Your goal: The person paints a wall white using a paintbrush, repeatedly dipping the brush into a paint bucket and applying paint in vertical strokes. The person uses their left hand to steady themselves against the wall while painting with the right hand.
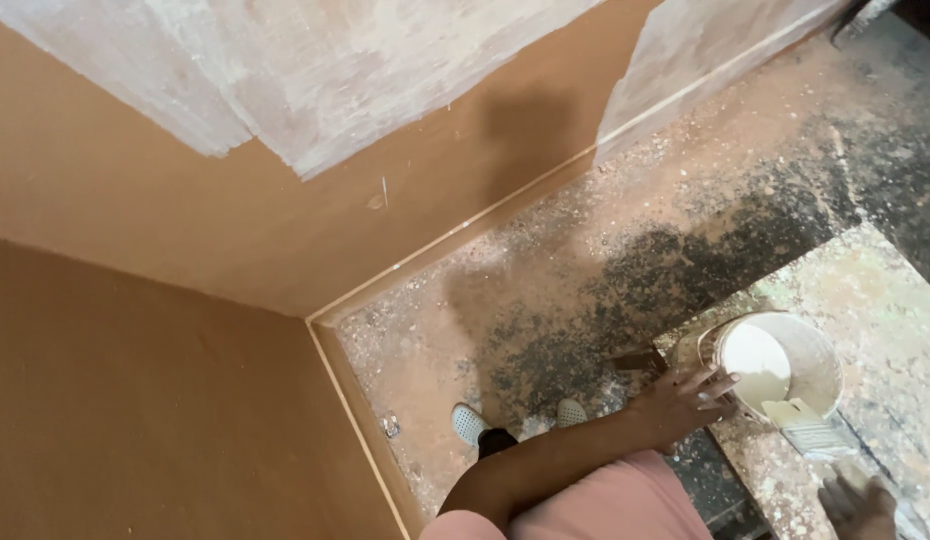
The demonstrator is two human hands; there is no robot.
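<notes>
Beside the bucket of white putty (785,365), the left hand (685,400) reaches out with fingers spread, fingertips just short of the rim, and it holds nothing that I can make out; a small dark-bladed tool (640,360) lies just beyond it on the spattered platform (875,300). At the bottom right corner the right hand (857,505) is only partly in view, near a white putty scraper (810,432) leaning against the bucket's rim; whether it grips anything I cannot tell. For loading putty well, my judgement is to steady the bucket with one hand, take a modest amount on the blade, and wipe the edge clean on the rim. Further out, white shoes (470,422) stand on the dusty reddish floor (585,250), and tan walls (135,400) meet in a corner, with patchy white filler (315,80) spread higher up.
</notes>
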